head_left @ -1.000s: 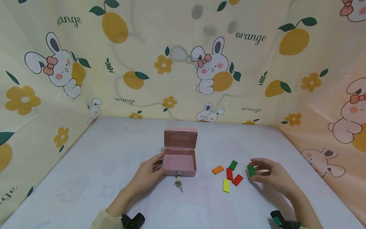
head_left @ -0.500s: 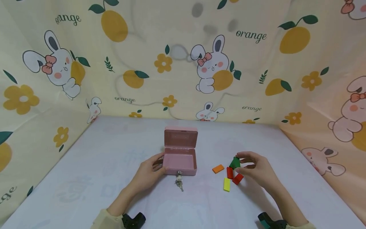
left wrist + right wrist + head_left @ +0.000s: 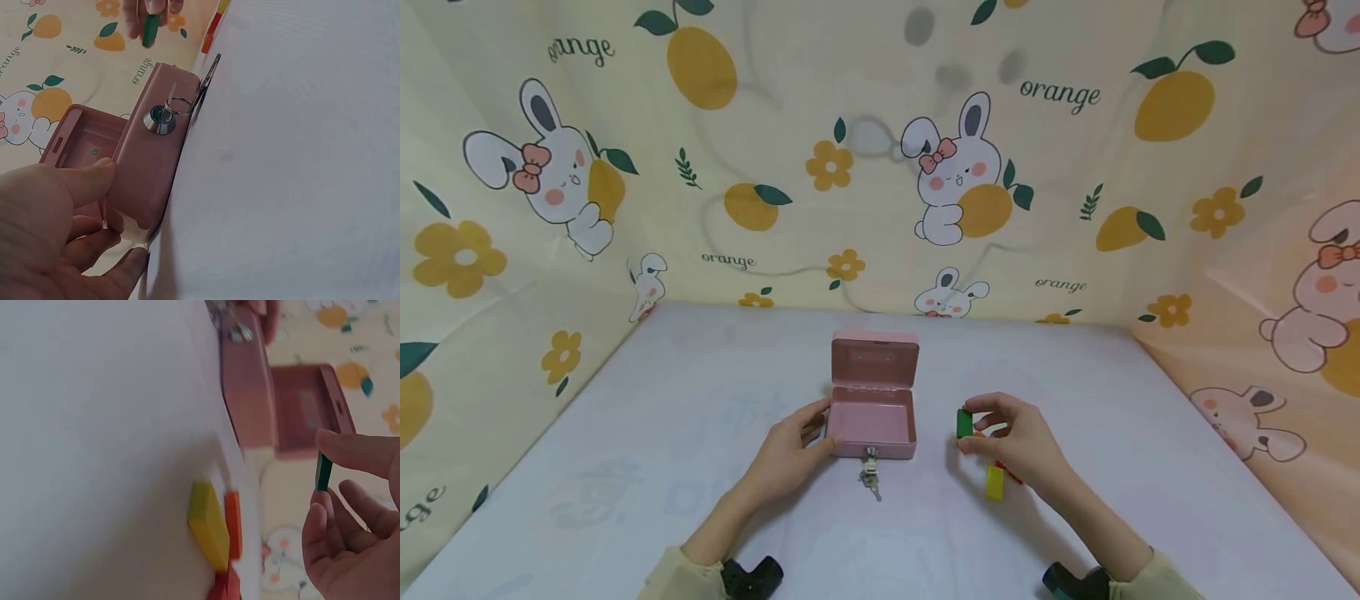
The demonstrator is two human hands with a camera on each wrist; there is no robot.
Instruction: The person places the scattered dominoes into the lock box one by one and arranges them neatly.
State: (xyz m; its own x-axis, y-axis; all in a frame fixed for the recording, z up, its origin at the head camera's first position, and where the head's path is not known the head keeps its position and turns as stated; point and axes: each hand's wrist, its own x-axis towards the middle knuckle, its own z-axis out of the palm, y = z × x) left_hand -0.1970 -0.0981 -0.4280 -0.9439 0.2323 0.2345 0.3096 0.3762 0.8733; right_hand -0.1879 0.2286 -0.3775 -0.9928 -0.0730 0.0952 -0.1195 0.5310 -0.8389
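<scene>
A small pink metal cash box (image 3: 891, 451) stands with its lid (image 3: 874, 363) raised and nothing inside. Keys (image 3: 870, 482) on a ring hang from the lock at its front. My left hand (image 3: 786, 454) grips the box's left side, thumb at the front rim and fingers around the outer wall. Between thumb and fingertips, my right hand (image 3: 1021, 437) pinches a green block (image 3: 964, 423), held upright above the table to the right of the box. In the right wrist view the green block (image 3: 323, 471) appears edge-on, level with the box.
Below the right hand lie a yellow block (image 3: 994, 483), an orange block (image 3: 233, 525) and red blocks (image 3: 226, 584), partly hidden by that hand in the head view. A printed cloth (image 3: 865, 167) rises behind the white table (image 3: 700, 400).
My right hand has carried the green block leftward from the far side of the loose blocks, over them and toward the box. My left hand keeps its place on the box.
</scene>
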